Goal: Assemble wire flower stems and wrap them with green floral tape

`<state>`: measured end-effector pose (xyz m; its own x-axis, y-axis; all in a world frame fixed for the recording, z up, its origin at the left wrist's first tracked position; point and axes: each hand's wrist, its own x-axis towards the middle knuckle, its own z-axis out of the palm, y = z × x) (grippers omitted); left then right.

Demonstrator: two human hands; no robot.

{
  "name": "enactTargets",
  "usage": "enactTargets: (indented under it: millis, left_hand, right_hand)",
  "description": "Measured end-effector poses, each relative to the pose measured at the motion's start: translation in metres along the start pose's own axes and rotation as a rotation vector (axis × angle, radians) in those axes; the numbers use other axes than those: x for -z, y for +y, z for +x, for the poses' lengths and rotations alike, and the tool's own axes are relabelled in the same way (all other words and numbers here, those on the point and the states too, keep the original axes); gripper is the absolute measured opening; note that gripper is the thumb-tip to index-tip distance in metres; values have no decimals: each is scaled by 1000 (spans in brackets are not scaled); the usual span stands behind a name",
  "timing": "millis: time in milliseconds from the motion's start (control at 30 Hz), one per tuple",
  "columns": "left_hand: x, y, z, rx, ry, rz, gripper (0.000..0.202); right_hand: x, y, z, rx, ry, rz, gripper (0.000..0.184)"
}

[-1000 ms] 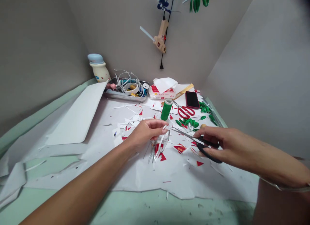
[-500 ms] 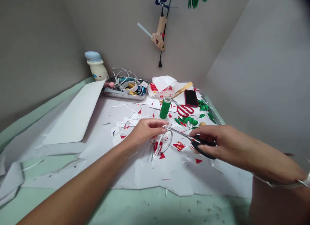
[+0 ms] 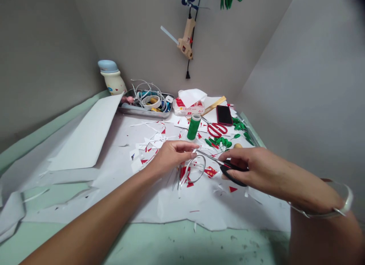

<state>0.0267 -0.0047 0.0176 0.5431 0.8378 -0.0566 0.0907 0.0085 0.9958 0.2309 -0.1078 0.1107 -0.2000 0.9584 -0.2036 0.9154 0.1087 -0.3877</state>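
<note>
My left hand (image 3: pixel 173 153) is closed in a pinch on a short white strip (image 3: pixel 194 150). Below those fingertips hangs a thin pale ring (image 3: pixel 204 167), which looks like a narrow roll of tape; the strip seems to run into it. Black-handled scissors (image 3: pixel 232 173) are gripped in my right hand (image 3: pixel 245 162), and their blades point left, with the tips right at the strip and my left fingertips. Beneath the ring lie red paper scraps (image 3: pixel 211 172) and thin wire-like pieces (image 3: pixel 177 179).
A green thread spool (image 3: pixel 194 127) stands beyond my hands. Red-handled scissors (image 3: pixel 217 129), green leaf-shaped pieces (image 3: pixel 219 142) and a phone (image 3: pixel 224 115) lie behind on the right. A metal tray (image 3: pixel 145 113) and a tissue pack (image 3: pixel 188 107) sit at the back. A glue gun (image 3: pixel 186 40) hangs on the wall.
My right hand has moved slightly left with the scissors, bringing the blades a little closer to my left fingertips. The left hand keeps almost the same place.
</note>
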Motion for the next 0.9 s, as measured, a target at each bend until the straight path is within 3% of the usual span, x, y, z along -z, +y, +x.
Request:
enactTargets:
  millis: [567,833,900]
  left_hand:
    - [-1,-1,0,-11,-25,-21,24]
    - [3,-3,1,19,-20,-64,31]
    - [4,-4,2,23,-5,-108,33]
  right_hand:
    - [-3,0,3,-20,-34,5,19]
    - [-2,16,-3,-48,28,-55,24]
    - [0,18,-6,-40,-6,-49,27]
